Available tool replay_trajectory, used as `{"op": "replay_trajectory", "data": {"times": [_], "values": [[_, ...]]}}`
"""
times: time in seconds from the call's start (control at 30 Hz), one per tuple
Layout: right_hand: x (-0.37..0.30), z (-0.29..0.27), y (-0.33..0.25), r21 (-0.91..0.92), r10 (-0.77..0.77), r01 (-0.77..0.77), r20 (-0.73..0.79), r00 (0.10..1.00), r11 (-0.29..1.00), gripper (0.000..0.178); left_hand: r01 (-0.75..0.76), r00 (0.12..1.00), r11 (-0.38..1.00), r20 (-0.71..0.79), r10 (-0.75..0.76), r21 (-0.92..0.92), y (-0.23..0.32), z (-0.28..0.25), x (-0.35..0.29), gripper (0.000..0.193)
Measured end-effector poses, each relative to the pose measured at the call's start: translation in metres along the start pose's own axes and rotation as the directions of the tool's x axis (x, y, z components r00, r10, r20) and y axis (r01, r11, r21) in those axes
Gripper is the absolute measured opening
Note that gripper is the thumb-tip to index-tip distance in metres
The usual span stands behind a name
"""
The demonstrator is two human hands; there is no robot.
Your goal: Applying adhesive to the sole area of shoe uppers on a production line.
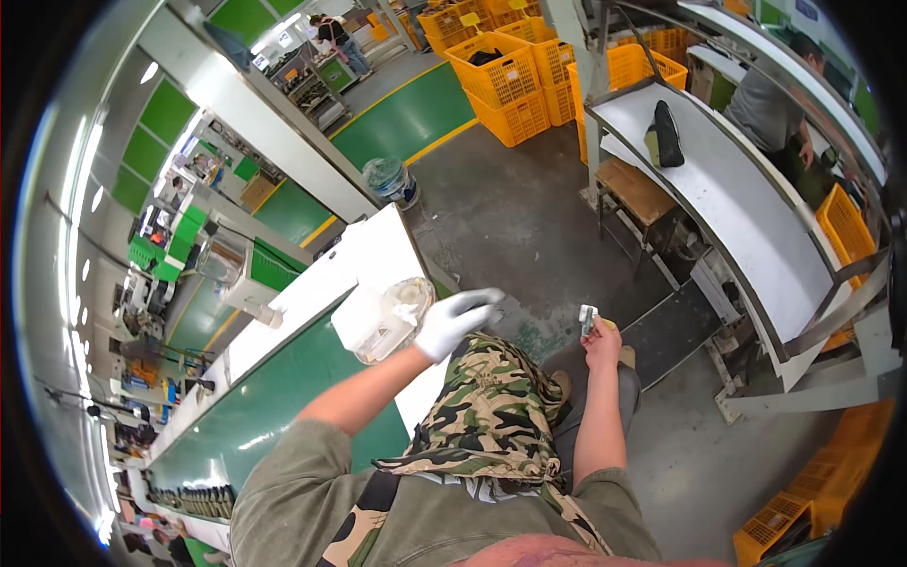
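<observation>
On the left, a long surface [283,397] is stretched from near to far, and a tub [381,340] is set on it. A bucket [390,178] is placed beyond, with crates [505,83] stacked farther right. On the right, a shoe [668,137] is laid on another surface [756,246], left of which a stool [635,192] is stood. Between both surfaces, a small item [587,317] is held in the right fingers [603,330].

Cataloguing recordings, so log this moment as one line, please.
Left hand: white-gloved, near clear container | Right hand: bare, holding small pale object | Dark shoe: on white surface
</observation>
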State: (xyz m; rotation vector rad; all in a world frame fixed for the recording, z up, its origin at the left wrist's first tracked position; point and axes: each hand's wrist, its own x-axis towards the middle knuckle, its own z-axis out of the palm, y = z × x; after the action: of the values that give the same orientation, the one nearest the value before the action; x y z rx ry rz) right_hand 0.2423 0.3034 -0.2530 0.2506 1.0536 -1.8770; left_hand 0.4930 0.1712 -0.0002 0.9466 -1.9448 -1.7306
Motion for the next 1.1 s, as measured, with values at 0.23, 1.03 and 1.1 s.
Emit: {"op": "replay_trajectory", "data": {"times": [0.23, 1.03, 1.1], "values": [[-0.034, -0.006, -0.009, 0.089, -0.045, 0.039, 0.067, 0.997, 0.995, 0.006, 0.407, 0.654, 0.754, -0.412, -0.634, -0.516, -0.189, -0.12, -0.204, 0.032], [-0.064, -0.032, -0.018, -0.032, -0.144, 0.151, 0.164, 0.976, 0.988, 0.012, 0.667, 0.601, 0.507, -0.009, -0.8, -0.546, -0.297, -0.101, -0.227, 0.03], [-0.068, -0.027, -0.014, -0.035, -0.146, 0.154, 0.158, 0.976, 0.988, 0.01, 0.673, 0.597, 0.475, 0.037, -0.801, -0.566, -0.305, -0.105, -0.227, 0.03]]}}
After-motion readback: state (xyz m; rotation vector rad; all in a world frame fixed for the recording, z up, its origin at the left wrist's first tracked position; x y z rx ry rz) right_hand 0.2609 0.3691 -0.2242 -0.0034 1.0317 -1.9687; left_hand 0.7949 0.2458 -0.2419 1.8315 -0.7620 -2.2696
